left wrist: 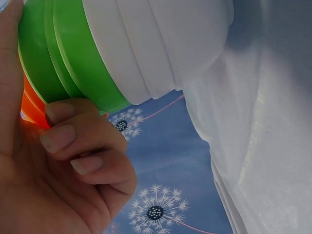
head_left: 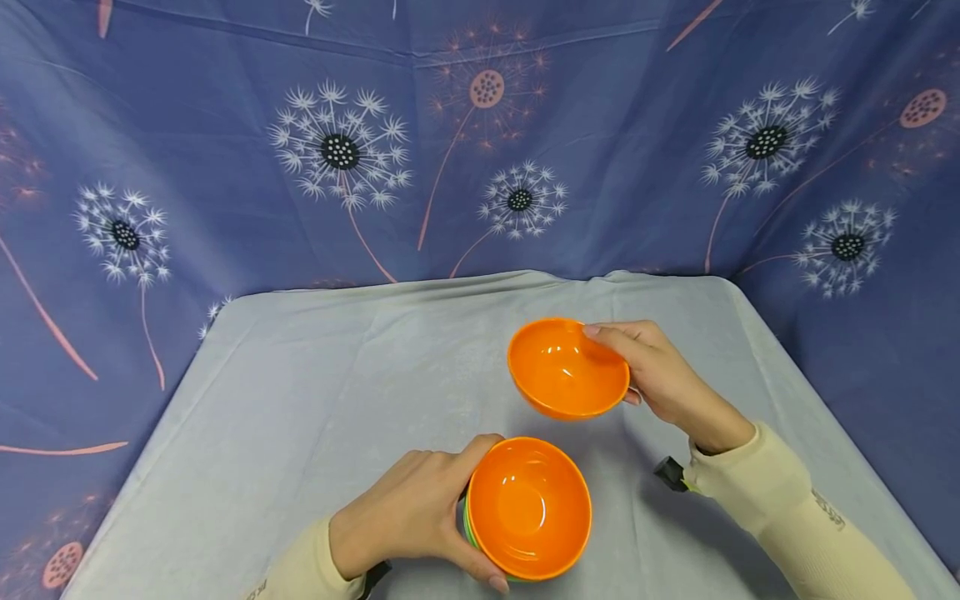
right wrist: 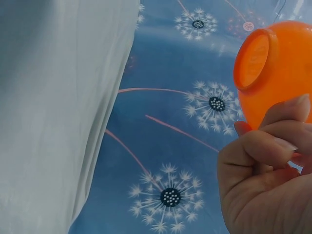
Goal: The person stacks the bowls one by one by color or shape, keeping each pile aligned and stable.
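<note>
A stack of nested bowls stands near the front of the table; an orange bowl (head_left: 529,508) is on top. Green bowls (left wrist: 73,53) and white bowls (left wrist: 161,44) show below it in the left wrist view. My left hand (head_left: 423,504) grips the stack near its top, thumb at the near side and fingers round the far side. A separate orange bowl (head_left: 562,375) is held in the air above and behind the stack, tilted. My right hand (head_left: 660,371) pinches its right rim, thumb inside and fingers beneath. Its foot ring (right wrist: 254,59) shows in the right wrist view.
A pale grey cloth (head_left: 300,400) covers the table. Behind and at both sides hangs a blue curtain (head_left: 225,167) with dandelion prints. A small black device (head_left: 670,473) juts from the right sleeve.
</note>
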Available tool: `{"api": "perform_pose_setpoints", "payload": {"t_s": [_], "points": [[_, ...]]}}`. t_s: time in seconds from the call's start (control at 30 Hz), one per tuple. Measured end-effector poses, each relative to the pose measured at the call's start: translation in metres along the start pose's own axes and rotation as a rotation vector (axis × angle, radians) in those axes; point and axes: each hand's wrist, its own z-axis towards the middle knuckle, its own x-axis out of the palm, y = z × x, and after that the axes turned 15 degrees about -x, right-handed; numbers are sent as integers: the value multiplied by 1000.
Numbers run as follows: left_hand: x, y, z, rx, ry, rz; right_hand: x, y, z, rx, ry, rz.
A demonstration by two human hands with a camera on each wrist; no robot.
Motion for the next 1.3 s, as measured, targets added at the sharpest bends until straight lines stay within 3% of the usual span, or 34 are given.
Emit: {"api": "perform_pose_setpoints", "payload": {"t_s": [0.73,1.3], "points": [[0,1,0,6,17,-6,21,16,-18,-105,78,-70],[0,0,1,8,22,3,27,14,-29,-92,185,-83]]}}
